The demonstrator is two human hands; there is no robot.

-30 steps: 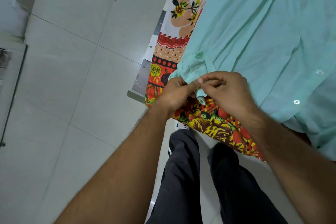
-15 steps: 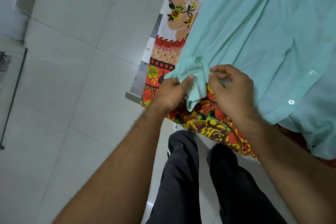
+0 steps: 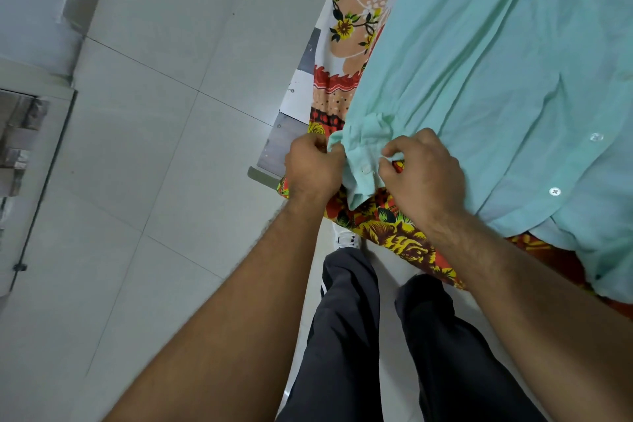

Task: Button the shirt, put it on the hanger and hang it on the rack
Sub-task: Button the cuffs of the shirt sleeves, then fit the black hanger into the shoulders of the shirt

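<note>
A mint green shirt (image 3: pixel 496 55) lies spread on a table covered with a floral cloth (image 3: pixel 400 240). Its sleeve cuff (image 3: pixel 363 168) hangs at the table's near left corner, with a small button showing on it. My left hand (image 3: pixel 313 168) pinches the cuff's left edge. My right hand (image 3: pixel 424 175) pinches the cuff's right edge, so the cuff is stretched between both. Two white buttons (image 3: pixel 554 191) show on the shirt's front placket at the right. No hanger or rack is in view.
The table's grey corner (image 3: pixel 277 147) juts out over a pale tiled floor (image 3: pixel 164 147). A glass-fronted cabinet (image 3: pixel 24 161) stands at the left edge. My legs in dark trousers (image 3: pixel 352 336) stand close to the table's near edge.
My hands, pressed together on the cuff a second ago, have drawn apart and pulled the cuff flat between them. The cuff's button now shows.
</note>
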